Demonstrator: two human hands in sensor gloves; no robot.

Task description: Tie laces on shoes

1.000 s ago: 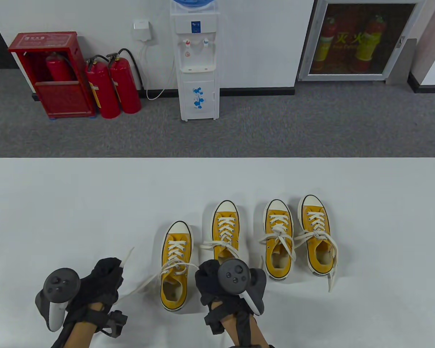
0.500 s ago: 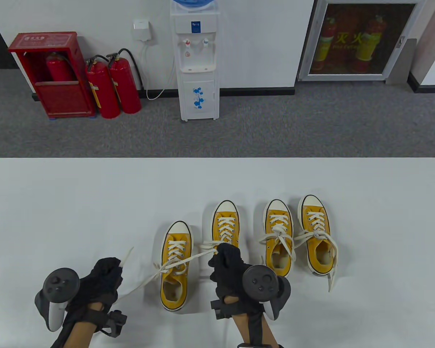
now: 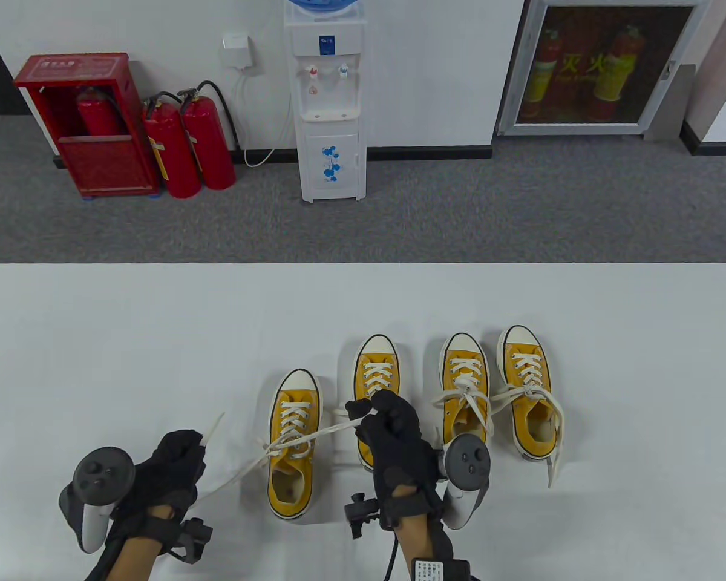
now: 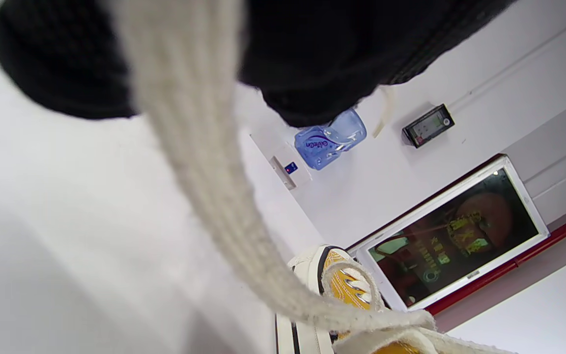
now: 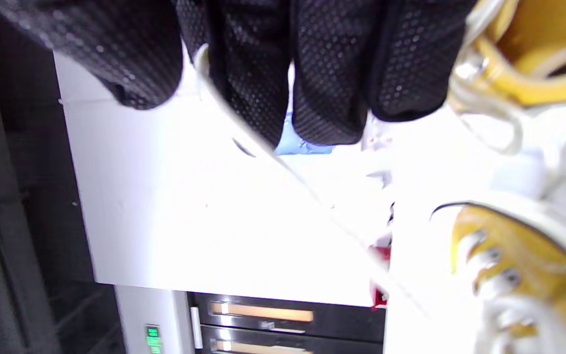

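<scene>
Several yellow canvas sneakers with white laces stand on the white table (image 3: 127, 339). The nearest, leftmost sneaker (image 3: 293, 445) has its two lace ends pulled out sideways. My left hand (image 3: 172, 463) grips the left lace end (image 3: 230, 481) low at the left; the lace runs wide across the left wrist view (image 4: 204, 177). My right hand (image 3: 384, 423) grips the right lace end (image 3: 323, 433) above the second sneaker (image 3: 376, 372). The right wrist view shows my gloved fingers (image 5: 322, 73) closed round a thin lace (image 5: 283, 162).
Two more yellow sneakers (image 3: 464, 393) (image 3: 529, 387) stand to the right with loose laces trailing on the table. Beyond the table's far edge are a water dispenser (image 3: 330, 103) and red fire extinguishers (image 3: 187, 145).
My right hand has moved up and to the right with the right lace end, drawing it taut across the leftmost sneaker. My left hand has stayed put.
</scene>
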